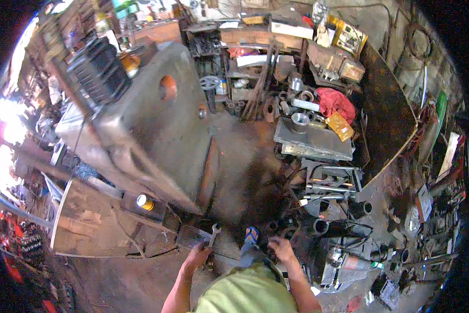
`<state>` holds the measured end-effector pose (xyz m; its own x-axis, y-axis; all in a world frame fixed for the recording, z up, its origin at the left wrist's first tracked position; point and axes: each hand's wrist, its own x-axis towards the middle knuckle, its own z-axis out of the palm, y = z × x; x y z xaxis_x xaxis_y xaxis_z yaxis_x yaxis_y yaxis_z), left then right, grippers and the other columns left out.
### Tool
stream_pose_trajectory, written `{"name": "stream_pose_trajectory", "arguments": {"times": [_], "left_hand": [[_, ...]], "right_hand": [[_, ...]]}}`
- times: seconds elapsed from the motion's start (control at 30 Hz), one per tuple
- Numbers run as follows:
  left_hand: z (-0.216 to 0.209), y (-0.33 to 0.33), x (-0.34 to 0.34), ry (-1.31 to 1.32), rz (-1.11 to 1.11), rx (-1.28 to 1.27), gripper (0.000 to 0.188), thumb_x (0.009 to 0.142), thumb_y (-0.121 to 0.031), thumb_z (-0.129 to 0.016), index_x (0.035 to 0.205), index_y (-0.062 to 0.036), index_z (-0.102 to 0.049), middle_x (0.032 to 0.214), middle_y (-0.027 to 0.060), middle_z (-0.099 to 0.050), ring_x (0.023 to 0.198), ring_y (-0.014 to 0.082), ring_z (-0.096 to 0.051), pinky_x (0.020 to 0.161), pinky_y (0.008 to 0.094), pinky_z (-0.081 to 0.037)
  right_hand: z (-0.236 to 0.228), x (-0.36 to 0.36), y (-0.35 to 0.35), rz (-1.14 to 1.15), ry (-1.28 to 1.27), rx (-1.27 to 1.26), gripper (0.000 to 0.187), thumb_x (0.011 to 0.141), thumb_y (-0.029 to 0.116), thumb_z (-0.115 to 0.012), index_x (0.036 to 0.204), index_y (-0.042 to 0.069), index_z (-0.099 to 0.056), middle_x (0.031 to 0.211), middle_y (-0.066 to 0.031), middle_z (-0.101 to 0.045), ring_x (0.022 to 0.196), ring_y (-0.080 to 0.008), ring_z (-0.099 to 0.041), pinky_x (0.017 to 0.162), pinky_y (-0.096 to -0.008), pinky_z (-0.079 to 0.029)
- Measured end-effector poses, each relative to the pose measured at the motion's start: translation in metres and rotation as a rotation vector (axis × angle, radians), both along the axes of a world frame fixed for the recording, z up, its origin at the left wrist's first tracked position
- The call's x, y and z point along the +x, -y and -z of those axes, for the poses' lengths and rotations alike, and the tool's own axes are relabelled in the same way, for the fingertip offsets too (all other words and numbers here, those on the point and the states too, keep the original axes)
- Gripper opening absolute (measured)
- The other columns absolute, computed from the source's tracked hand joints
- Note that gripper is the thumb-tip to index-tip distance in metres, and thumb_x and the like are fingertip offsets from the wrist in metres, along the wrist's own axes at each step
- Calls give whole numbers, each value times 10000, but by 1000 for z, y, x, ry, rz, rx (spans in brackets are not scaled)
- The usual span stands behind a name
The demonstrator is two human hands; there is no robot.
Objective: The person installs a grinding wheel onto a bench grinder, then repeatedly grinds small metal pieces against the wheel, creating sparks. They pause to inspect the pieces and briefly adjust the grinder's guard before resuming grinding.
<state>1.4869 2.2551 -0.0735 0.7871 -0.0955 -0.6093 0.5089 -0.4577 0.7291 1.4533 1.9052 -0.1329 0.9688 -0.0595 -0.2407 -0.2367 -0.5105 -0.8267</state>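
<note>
A steel open-end wrench [213, 236] points up from my left hand [198, 256], whose fingers are wrapped round its lower part. My right hand [282, 250] hangs on the other side of my body with its fingers curled in; whether anything is inside them is hidden. Between the two hands, my foot in a blue sandal [252, 235] shows on the dark floor. Ahead and to the left stands a large grey metal machine housing [161, 125] with a round orange-rimmed hole.
A yellow-and-white can [145, 202] sits on a ledge beside a brown board [88, 221]. To the right are a metal-topped stand [313, 138] with a red cloth [336, 103], several pipes [320, 226] and an angle grinder [349, 262]. Cluttered shelves [255, 36] line the back.
</note>
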Motion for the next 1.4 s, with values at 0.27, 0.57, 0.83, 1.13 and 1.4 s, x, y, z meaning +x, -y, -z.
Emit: {"name": "stream_pose_trajectory", "arguments": {"times": [0.27,0.57,0.83,1.13,1.4], "left_hand": [[20,60,210,305,246,281,433,873,-280,-590,1214,-15,-566,926,120,-654,795,204,-617,691,361,-503],[44,129,499,183,-83,-114,435,840,-295,-625,1198,-49,-610,952,115,-671,860,234,-618,763,376,-494],[-12,193,759,173,-168,-68,408,837,-263,-590,1165,-21,-608,960,221,-672,879,326,-652,774,399,-505],[12,205,1002,218,-577,80,439,813,-259,-642,1195,-47,-594,723,105,-649,611,208,-626,555,363,-509],[-21,110,1186,447,-858,163,389,776,-210,-644,1126,-41,-625,1005,216,-673,975,359,-646,853,440,-494]], "right_hand": [[-55,235,58,259,-82,262,341,870,159,-642,1148,-35,-601,942,-114,-685,810,-164,-634,744,-301,-496],[-70,446,48,146,-30,120,354,881,176,-624,1156,-45,-595,941,-97,-681,774,-164,-632,714,-308,-503],[-59,615,67,196,-46,17,355,849,200,-653,1112,-37,-631,1016,-153,-671,870,-212,-647,740,-342,-521],[6,833,119,248,-146,-98,345,834,194,-665,1113,-8,-652,985,-167,-666,921,-295,-632,822,-394,-489],[-32,1041,193,257,-184,25,257,849,139,-648,1054,-16,-651,891,-87,-676,765,-173,-625,687,-336,-506]]}}
